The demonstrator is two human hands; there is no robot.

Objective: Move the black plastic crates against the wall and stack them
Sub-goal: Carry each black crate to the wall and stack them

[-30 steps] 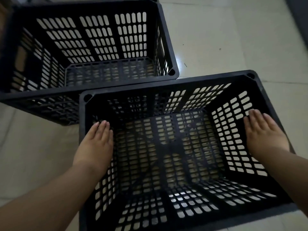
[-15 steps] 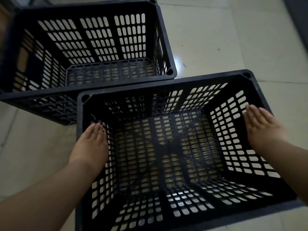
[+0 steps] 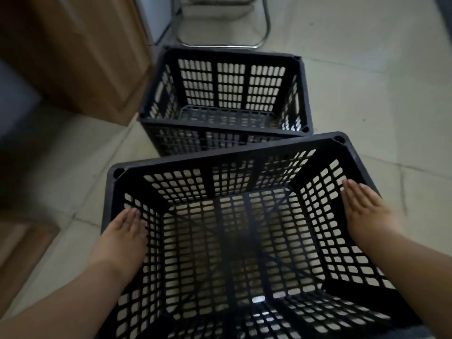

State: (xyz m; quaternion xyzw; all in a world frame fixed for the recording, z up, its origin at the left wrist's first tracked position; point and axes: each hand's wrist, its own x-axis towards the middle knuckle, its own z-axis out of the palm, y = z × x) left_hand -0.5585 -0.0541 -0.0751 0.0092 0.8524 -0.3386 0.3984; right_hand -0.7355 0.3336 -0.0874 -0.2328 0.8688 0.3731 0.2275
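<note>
Grip: left hand (image 3: 122, 237), right hand (image 3: 367, 214) pressed flat, fingers straight, inside near crate (image 3: 220, 155).
Around: far crate (image 3: 220, 124) at 12 o'clock; cabinet (image 3: 73, 57) at 10; chair (image 3: 265, 33) beyond.
Floor (image 3: 367, 81): pale tiles.

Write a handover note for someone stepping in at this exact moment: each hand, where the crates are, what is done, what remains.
The left hand is open, flat against the left wall of the near crate.
The right hand is open, flat against its right wall.
The far crate stands on the floor beside the wooden cabinet, with a metal chair frame behind it. The near crate sits just in front of it.
Done: nothing stacked yet.
Left: set the near crate on the far crate, against the wall.
</note>
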